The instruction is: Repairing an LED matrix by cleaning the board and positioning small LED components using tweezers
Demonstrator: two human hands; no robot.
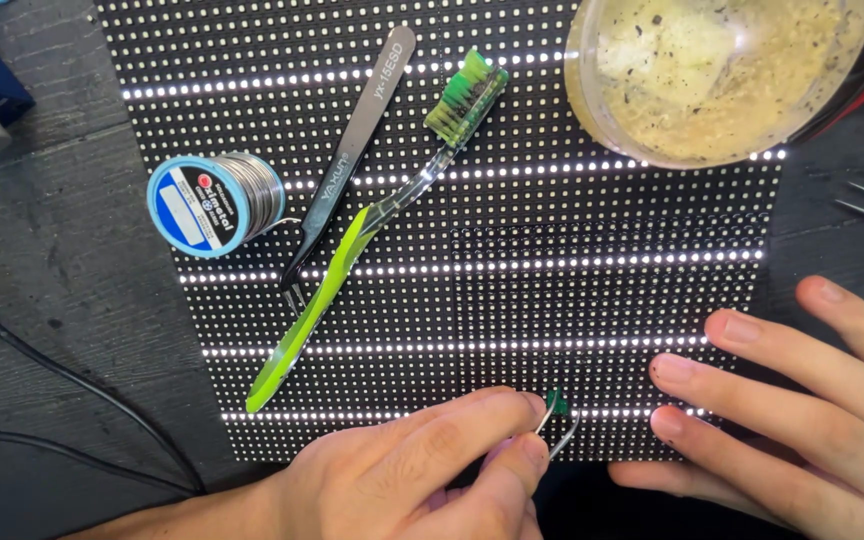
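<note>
My left hand point(422, 465) pinches a pair of thin metal tweezers point(558, 436) whose tips hold a tiny green part point(555, 402) against the lower edge of a black LED matrix panel point(602, 300). Several rows of the panel glow white. My right hand point(787, 400) lies flat with fingers spread on the panel's lower right corner, holding nothing.
On the panel lie a spool of solder wire point(214, 203), a second pair of dark tweezers point(347, 165) and a green toothbrush point(372, 215). A clear round tub of yellowish paste point(717, 75) sits at the top right. Black cables point(62, 400) cross the dark table at left.
</note>
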